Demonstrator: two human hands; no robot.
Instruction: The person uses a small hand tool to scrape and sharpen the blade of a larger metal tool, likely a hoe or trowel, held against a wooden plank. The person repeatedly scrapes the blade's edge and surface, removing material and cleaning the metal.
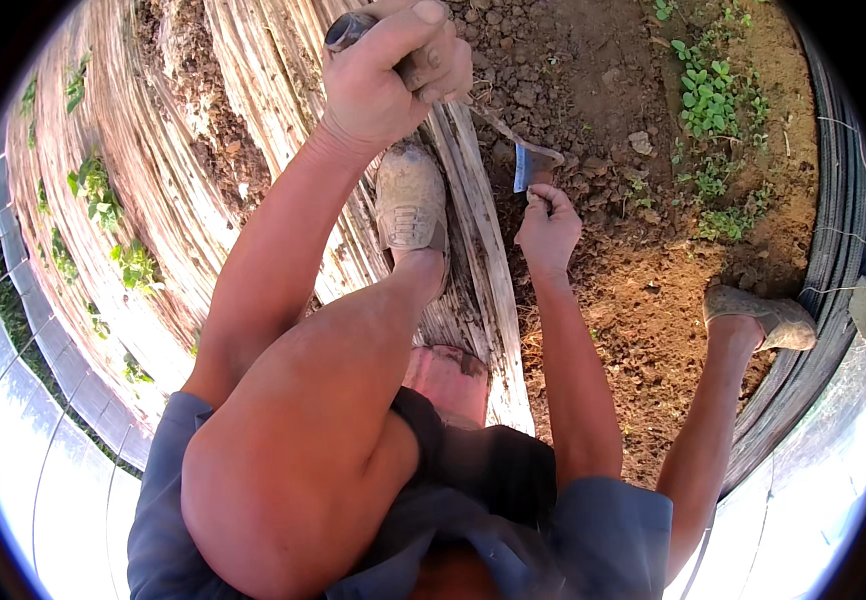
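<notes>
My left hand (pixel 403 67) is wrapped around the handle (pixel 348 31) of a small hand hoe, whose dark rounded end sticks out beside the thumb. A thin, soil-crusted metal neck (pixel 512 133) runs from that fist down to the right. It bends into a flat hoe blade (pixel 530 169), shiny bluish along one side and brown with dirt on the other. At the blade's near edge, the thumb and fingers of my right hand (pixel 549 229) are pinched together. The fingers partly hide the exact point of contact. Loose dark soil (pixel 590 90) lies under and beyond the blade.
My soil-covered shoe (pixel 409 199) rests on weathered wood (pixel 478 217) to the left. The other shoe (pixel 763 319) stands by black netting (pixel 827 225) on the right. Green weeds (pixel 710 97) grow in the bed. A worn pink object (pixel 448 382) is beneath me.
</notes>
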